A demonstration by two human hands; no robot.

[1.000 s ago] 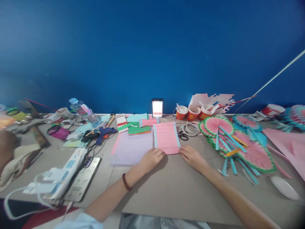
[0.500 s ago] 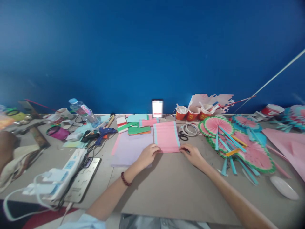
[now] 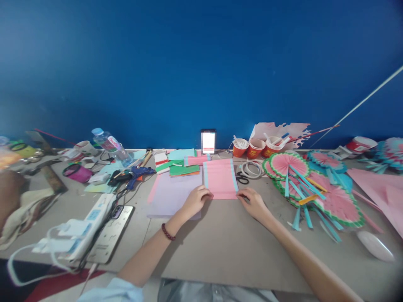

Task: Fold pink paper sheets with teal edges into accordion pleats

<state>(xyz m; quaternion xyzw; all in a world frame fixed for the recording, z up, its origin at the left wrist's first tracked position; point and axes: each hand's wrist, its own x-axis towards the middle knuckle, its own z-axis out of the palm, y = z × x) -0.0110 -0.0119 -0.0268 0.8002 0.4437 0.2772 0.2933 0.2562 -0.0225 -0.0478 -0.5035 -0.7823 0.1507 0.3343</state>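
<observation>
Thumbs and fingers pinched closed, the left hand (image 3: 195,202) and the right hand (image 3: 253,203) hold the two near corners of a pink paper (image 3: 221,180), in a view I take from afar through the head camera. The paper, edged in blue down both sides, lies on the grey table (image 3: 239,251) straight ahead, its left side beside a lilac sheet (image 3: 176,193) and its right side near black scissors (image 3: 242,179).

Behind it, against the blue wall (image 3: 201,63), I count three red cups in a row. The left cup (image 3: 238,153) is filled with small white pieces; the right cup (image 3: 267,151) holds sticks (image 3: 284,140), some white, one blue-tipped. What the middle cup (image 3: 255,152) contains I cannot tell, though its pale inside shows. Farther right, a fourth cup (image 3: 357,147) lies tipped beyond a spread of pink fans (image 3: 340,201) trimmed in green.

At left, a clear bottle (image 3: 110,143) with a blue cap leans at a slant; I cannot make out its contents. A purple pouch (image 3: 77,172) lies near it, its dark mouth giving me no look inside. In the foreground, white plugs (image 3: 74,228) sit in a power strip (image 3: 98,212) beside a phone (image 3: 110,239).
</observation>
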